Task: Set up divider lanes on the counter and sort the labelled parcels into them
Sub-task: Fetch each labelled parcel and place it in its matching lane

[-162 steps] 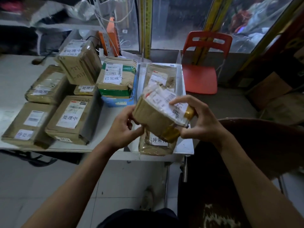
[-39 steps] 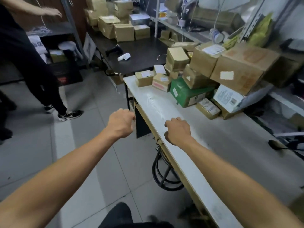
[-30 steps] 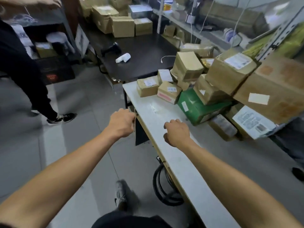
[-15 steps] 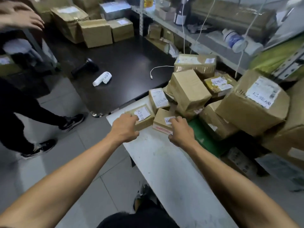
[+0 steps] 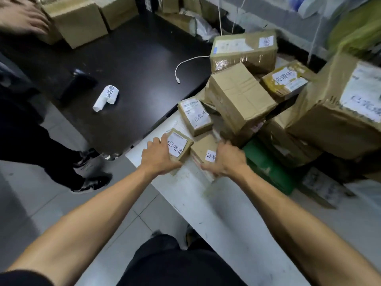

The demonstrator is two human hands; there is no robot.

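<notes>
At the near end of the white counter lie two small brown labelled parcels. My left hand grips the left small parcel, which has a white label on top. My right hand grips the right small parcel, flat with a partly hidden label. Just behind them lies another small labelled parcel. A tall pile of bigger brown parcels rises behind and to the right, over a green box. No dividers are in sight.
A black table adjoins the counter's far end, bearing a rolled paper label, a white cable and cartons. Another person's leg and shoe stand on the tiled floor at left; their hand reaches in top left.
I turned from the sorted lanes to this counter's pile and walked up to it. In the last half second both hands closed round the two small front parcels.
</notes>
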